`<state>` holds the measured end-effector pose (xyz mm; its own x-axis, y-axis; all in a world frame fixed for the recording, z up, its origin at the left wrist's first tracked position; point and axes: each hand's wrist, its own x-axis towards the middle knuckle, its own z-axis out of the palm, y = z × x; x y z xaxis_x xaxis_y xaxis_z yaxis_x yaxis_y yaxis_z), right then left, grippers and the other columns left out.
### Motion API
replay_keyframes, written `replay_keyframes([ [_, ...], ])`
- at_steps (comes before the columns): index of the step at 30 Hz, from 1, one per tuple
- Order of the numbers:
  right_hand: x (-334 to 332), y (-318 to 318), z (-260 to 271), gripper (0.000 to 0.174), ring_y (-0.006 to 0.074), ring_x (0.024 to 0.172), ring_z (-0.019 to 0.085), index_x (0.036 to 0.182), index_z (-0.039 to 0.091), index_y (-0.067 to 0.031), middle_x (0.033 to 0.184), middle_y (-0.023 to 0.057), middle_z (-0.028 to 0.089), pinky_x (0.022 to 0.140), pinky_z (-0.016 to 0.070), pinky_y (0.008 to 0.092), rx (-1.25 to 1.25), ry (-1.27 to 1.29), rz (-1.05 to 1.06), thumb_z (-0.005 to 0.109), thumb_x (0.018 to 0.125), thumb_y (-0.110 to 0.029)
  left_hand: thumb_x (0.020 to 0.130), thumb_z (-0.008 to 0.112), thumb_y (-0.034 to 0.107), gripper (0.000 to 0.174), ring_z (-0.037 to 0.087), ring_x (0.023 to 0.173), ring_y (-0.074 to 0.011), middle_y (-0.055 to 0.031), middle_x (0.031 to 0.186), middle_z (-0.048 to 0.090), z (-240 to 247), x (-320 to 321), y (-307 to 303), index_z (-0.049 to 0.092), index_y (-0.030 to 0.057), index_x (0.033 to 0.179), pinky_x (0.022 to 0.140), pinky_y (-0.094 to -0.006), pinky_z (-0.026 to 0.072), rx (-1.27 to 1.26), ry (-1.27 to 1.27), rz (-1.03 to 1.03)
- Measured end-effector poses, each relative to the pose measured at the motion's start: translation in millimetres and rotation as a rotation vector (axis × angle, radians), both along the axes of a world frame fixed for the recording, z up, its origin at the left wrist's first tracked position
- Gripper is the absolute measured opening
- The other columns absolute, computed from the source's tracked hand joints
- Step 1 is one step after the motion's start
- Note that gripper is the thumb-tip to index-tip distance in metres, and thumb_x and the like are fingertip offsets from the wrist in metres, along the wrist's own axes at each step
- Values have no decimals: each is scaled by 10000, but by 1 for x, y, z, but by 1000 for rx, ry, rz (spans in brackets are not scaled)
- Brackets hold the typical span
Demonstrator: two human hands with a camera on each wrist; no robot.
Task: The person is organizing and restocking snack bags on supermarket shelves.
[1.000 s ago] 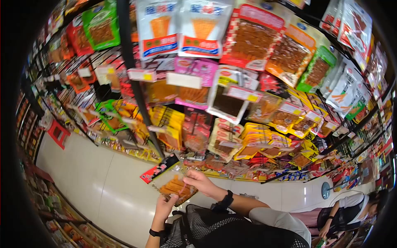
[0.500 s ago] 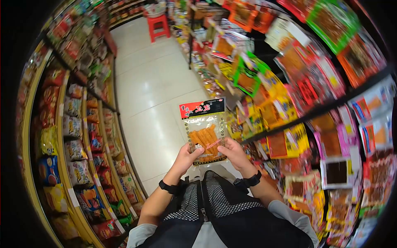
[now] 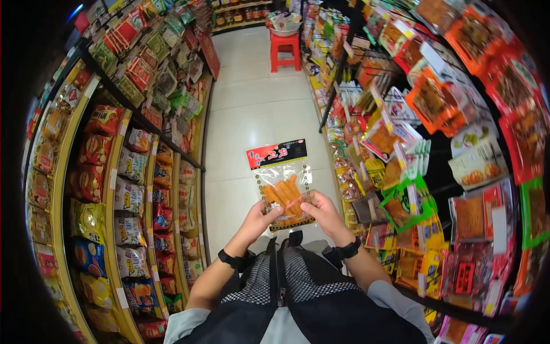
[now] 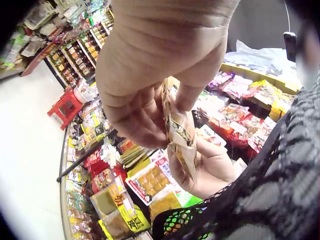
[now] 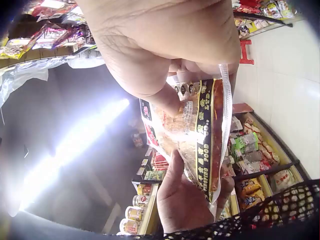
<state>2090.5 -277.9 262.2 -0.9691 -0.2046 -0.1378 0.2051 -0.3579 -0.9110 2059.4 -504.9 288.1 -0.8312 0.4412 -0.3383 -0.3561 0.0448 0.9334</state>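
A clear snack packet (image 3: 279, 183) with a red and black header and orange strips inside is held flat in front of the chest. The left hand (image 3: 257, 222) pinches its lower left edge, thumb on top. At the lower right edge the right hand (image 3: 324, 213) pinches it the same way. The left wrist view shows the packet (image 4: 181, 135) edge-on between both hands. In the right wrist view the packet's (image 5: 202, 135) dark strip with yellow lettering faces the camera, a thumb from each hand on it.
Shelves of bagged snacks (image 3: 130, 198) line the left side. Hanging packets (image 3: 409, 200) fill the right rack. Between them runs a pale tiled floor (image 3: 238, 114), with a red stool (image 3: 285, 51) at the far end bearing a bowl (image 3: 285, 30).
The head view has turned from the hanging rack to look down the aisle. Both hands keep hold of the packet, which has come from tilted to nearly upright in view.
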Motion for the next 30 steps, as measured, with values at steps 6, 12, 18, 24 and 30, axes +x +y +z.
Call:
replay_keyframes([
  [6, -118, 2, 3, 120, 64, 928, 591, 1069, 576, -29, 1021, 18, 645, 825, 464, 236, 59, -4, 51, 594, 968, -91, 944, 659, 247, 395, 597, 904, -111, -40, 1055, 652, -13, -101, 2, 565, -1, 1236, 755, -274, 490, 26, 12, 88],
  [12, -256, 3, -12, 119, 47, 874, 564, 1060, 584, -38, 991, 6, 633, 764, 440, 218, 120, -99, 69, 604, 959, -98, 953, 656, 286, 415, 580, 899, -79, -18, 1093, 641, -51, -237, 2, 567, 33, 1271, 745, -251, 489, 144, -73, 92],
  [18, -421, -20, 16, 103, 9, 706, 460, 1058, 598, -48, 823, -53, 573, 614, 349, 196, 243, -70, 41, 594, 967, -97, 969, 634, 279, 404, 541, 810, -53, 5, 1038, 626, -50, -406, -20, 563, 36, 1284, 707, -232, 474, 139, -4, 37],
  [24, -547, -31, 43, 109, 12, 724, 464, 1049, 597, -49, 904, -37, 609, 626, 344, 196, 259, -34, 42, 614, 949, -88, 973, 626, 256, 370, 543, 820, -59, 11, 1012, 628, -14, -536, -39, 570, 43, 1270, 716, -250, 482, 205, 35, -19],
  [30, -650, -37, 34, 205, 35, 820, 531, 1145, 562, -58, 1008, -13, 617, 696, 410, 197, 179, -47, 24, 609, 947, -88, 969, 621, 206, 428, 577, 1100, -146, -64, 1220, 619, -16, -641, -38, 514, -19, 1317, 975, -323, 460, 345, -27, 43],
])
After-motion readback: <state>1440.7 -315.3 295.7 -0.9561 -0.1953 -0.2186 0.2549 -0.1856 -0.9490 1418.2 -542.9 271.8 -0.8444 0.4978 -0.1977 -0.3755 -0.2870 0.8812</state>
